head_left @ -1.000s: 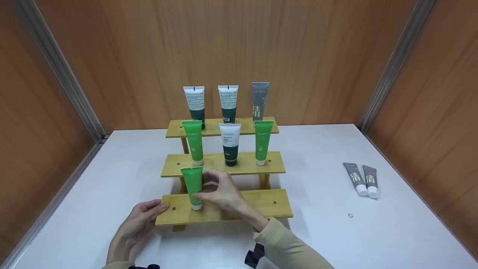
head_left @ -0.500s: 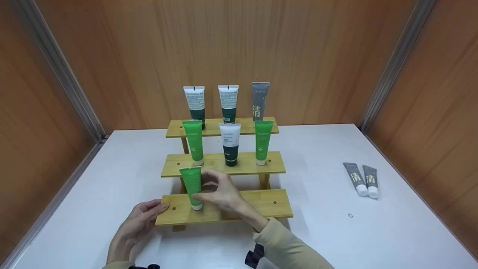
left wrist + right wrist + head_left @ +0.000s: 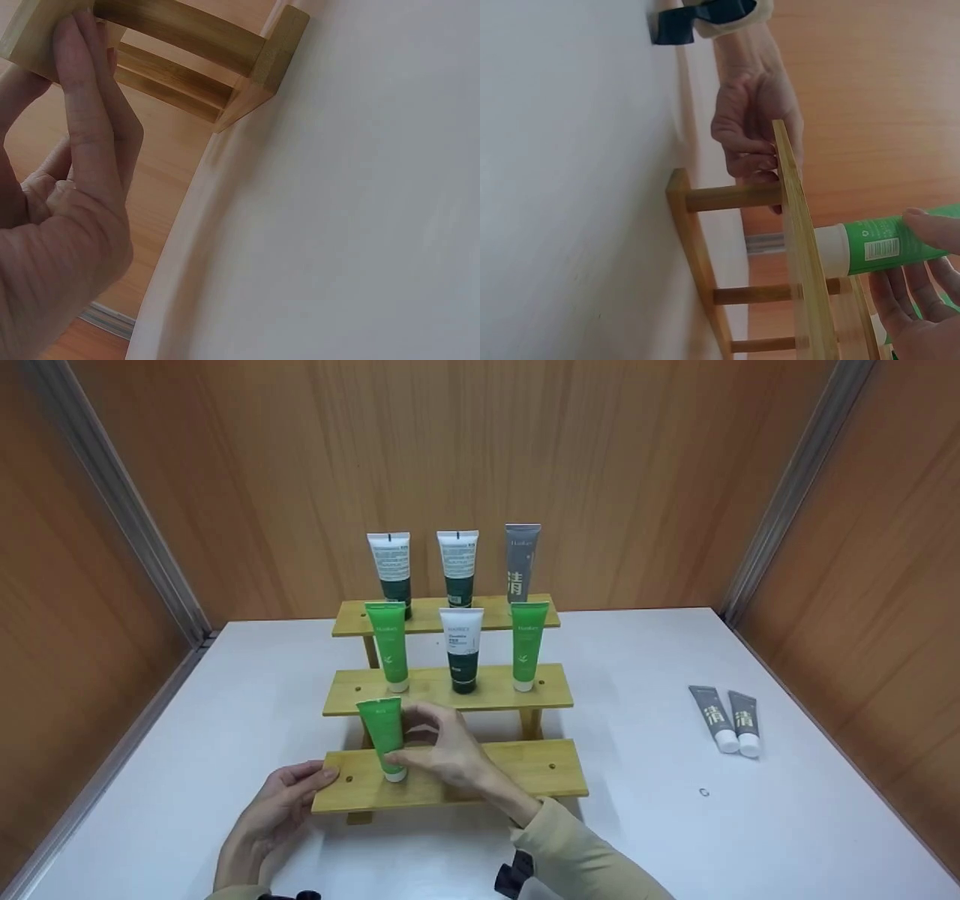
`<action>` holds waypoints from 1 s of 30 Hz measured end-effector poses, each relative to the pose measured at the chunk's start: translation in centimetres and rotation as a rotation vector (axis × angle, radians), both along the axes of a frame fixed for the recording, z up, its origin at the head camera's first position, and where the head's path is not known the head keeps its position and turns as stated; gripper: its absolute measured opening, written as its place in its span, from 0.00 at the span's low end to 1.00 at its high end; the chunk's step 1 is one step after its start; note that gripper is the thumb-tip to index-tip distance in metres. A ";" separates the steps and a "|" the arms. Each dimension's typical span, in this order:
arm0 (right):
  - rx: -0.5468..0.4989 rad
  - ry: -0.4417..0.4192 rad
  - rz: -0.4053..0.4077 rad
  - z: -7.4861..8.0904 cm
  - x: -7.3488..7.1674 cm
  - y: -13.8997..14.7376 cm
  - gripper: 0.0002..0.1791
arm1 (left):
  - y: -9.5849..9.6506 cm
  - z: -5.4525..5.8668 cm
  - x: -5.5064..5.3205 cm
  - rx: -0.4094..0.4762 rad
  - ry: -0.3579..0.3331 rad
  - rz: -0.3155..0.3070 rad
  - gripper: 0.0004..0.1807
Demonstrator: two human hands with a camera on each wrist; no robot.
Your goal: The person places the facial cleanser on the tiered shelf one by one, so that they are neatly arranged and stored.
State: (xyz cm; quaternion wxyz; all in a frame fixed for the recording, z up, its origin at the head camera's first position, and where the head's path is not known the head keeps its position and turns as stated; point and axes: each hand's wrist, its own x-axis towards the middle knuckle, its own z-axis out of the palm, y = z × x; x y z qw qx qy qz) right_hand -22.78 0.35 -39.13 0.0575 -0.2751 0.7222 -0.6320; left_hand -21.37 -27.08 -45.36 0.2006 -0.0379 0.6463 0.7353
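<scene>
In the head view, a three-tier wooden display stand (image 3: 510, 772) sits on the white table. My right hand (image 3: 450, 750) pinches a green squeeze tube (image 3: 384, 729) between thumb and fingers, on the left part of the lowest shelf. It is cap-down, its top leaning slightly left; the right wrist view has its white cap (image 3: 831, 250) right at the board. My left hand (image 3: 276, 802) grips that shelf's left end, thumb on top and fingers (image 3: 84, 112) underneath. On the middle shelf stand two green tubes (image 3: 388, 645) with a white-and-dark-green tube (image 3: 462, 649) between them.
Two white-and-dark-green tubes (image 3: 391, 559) and a grey tube (image 3: 521, 559) stand on the top shelf. Two more grey tubes (image 3: 712, 716) lie on the table at right, with a small ring (image 3: 703, 792) nearer the front. Wood-grain panels (image 3: 637, 487) enclose the back and sides.
The top of the green tube in my right hand has tipped a little to the left, its cap staying in place. My left hand keeps its grip on the shelf end.
</scene>
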 end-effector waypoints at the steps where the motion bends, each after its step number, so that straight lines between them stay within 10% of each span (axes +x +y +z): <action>1: -0.005 0.004 0.007 0.0 0.0 0.2 0.29 | 0.0 0.0 0.0 0.001 -0.001 0.002 0.16; 15: -0.063 0.248 -0.065 1.7 0.9 9.6 0.23 | 0.0 0.0 0.0 0.001 0.016 0.005 0.16; 21: -0.026 0.463 -0.314 0.8 -0.7 17.2 0.13 | 0.0 -0.2 0.0 0.000 0.016 0.008 0.15; 30: 0.229 0.432 -0.746 -3.1 -4.4 29.7 0.13 | 0.0 -0.2 0.0 -0.008 0.007 -0.002 0.18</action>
